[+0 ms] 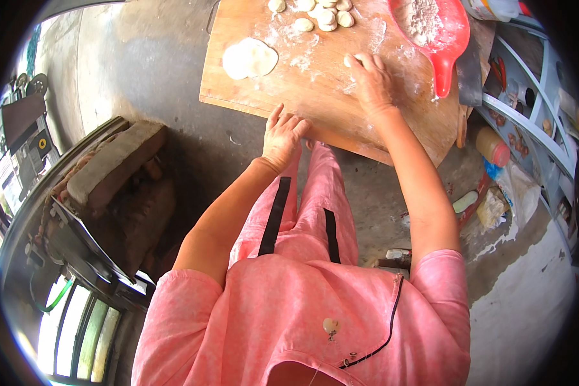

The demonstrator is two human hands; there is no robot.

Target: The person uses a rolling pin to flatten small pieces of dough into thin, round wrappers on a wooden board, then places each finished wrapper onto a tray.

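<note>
My right hand (372,83) rests on the floured wooden board (328,96), its fingers curled down around a small pale piece of dough (349,60) that shows only at the fingertips. Just off the board's near edge hovers my left hand (284,138), holding nothing, with its fingers apart. Thin round dough wrappers (249,58) lie overlapped on the left side of the board. Several small flattened dough rounds (327,16) are grouped at its far side. Beyond my right hand, a red plastic scoop-shaped bowl (442,67) with a handle holds white flour (419,20).
A dark metal blade (471,74) lies at the board's right edge. Farther right stands a light-blue metal rack (540,122) with assorted items. A jar (493,147) and bags sit on the floor below. To my left is a dark brick-like stove structure (119,161).
</note>
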